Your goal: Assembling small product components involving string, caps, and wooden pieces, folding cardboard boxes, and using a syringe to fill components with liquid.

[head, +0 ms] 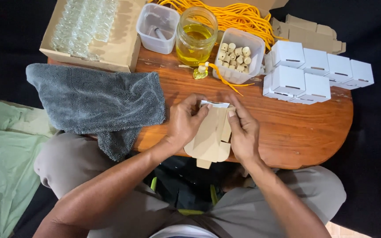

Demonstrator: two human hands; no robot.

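Holding a flat brown cardboard box blank over the near edge of the counter, the left hand and right hand each have their fingers closed on its sides, thumbs pressing its top flap. Just beyond sit a small bottle with yellow cord, a jar of yellow liquid and a tub of corks. Folded white boxes crowd the right end; a grey towel drapes the left edge
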